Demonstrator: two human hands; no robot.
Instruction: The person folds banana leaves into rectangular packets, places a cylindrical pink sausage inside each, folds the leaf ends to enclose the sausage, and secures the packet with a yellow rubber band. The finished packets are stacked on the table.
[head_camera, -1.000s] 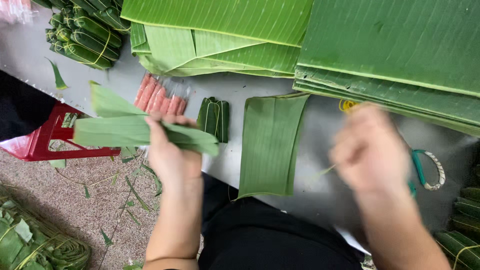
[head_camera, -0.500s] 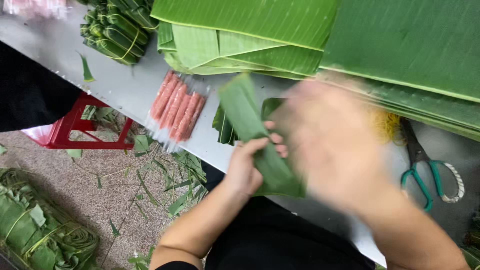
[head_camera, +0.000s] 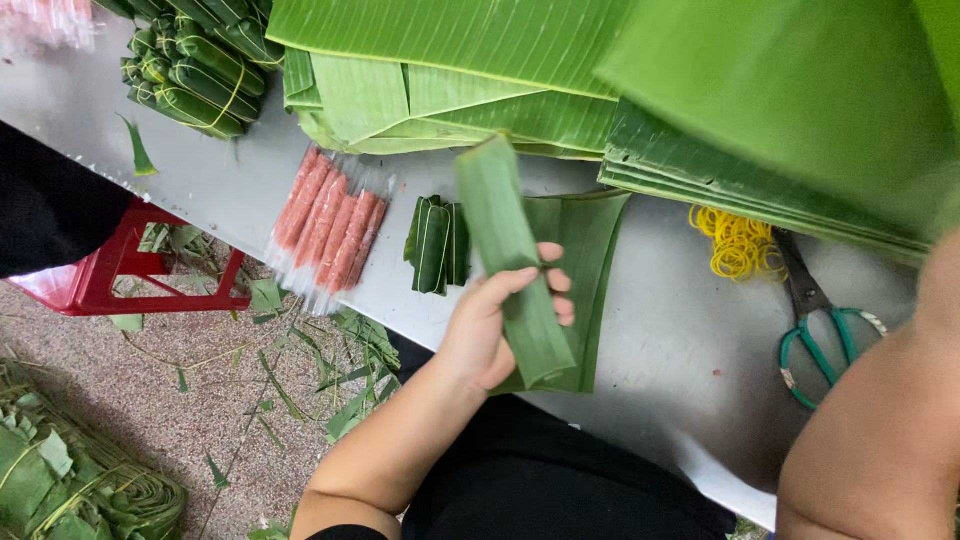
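Grey metal counter carries stacked banana leaves. Left hand grips a rolled green banana-leaf parcel, untied, above a flat leaf strip. Right hand is out of frame; only its forearm shows. Yellow rubber bands lie unused; pink sausage sticks remain unwrapped; tied leaf bundles lie far left.

A long grey metal table carries the work. On it lie big stacks of flat green banana leaves, a heap of tied green leaf-wrapped rolls, a clear pack of pink sausage sticks, a small folded green leaf bundle, a flat green leaf sheet, a pile of yellow rubber bands and green-handled scissors.
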